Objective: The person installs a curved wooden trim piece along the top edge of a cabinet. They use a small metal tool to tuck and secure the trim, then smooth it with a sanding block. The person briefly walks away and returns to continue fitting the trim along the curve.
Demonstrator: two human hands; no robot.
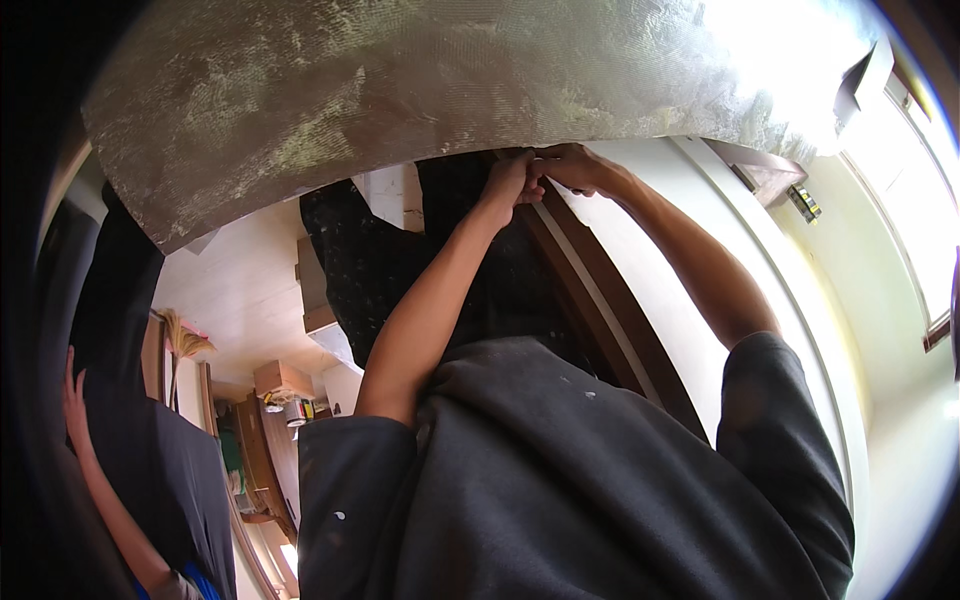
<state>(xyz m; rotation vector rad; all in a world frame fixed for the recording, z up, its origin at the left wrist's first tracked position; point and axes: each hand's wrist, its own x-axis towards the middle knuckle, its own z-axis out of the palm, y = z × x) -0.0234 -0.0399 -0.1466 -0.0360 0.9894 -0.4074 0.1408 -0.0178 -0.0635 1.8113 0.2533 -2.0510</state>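
A large sheet (400, 90) with a ridged, patchy grey-brown surface spans the top of the view, its lower edge curving just above my hands. My left hand (513, 183) is closed, knuckles up, close under that edge. Beside it, my right hand (573, 167) has its fingers bent in and meeting the left hand's fingers. Whatever sits between the fingers is too small or hidden to make out. Below the hands runs a dark brown strip (590, 245) along a white panel (680, 220).
At the far left, another person's hand (75, 400) rests against something dark. A broom (180, 335) and a cardboard box (283, 380) stand on the left side. To the right are a bright window (915, 170) and a wooden piece (765, 172) by the wall.
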